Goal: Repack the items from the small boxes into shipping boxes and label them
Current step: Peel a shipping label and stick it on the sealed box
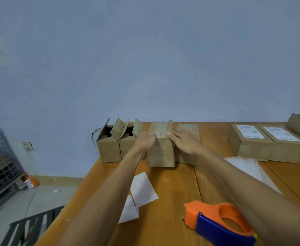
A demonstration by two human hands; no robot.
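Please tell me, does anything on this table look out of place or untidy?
Two white paper sheets lie loose and askew on the table. The two leftmost small boxes stand with flaps open, unlike the closed ones beside them.

Tape dispenser (220,223) before row of boxes (161,148)

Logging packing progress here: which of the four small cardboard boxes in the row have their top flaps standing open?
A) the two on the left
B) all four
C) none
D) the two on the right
A: the leftmost box and its neighbour have raised flaps with dark insides showing, while the third box and the fourth box look folded shut.
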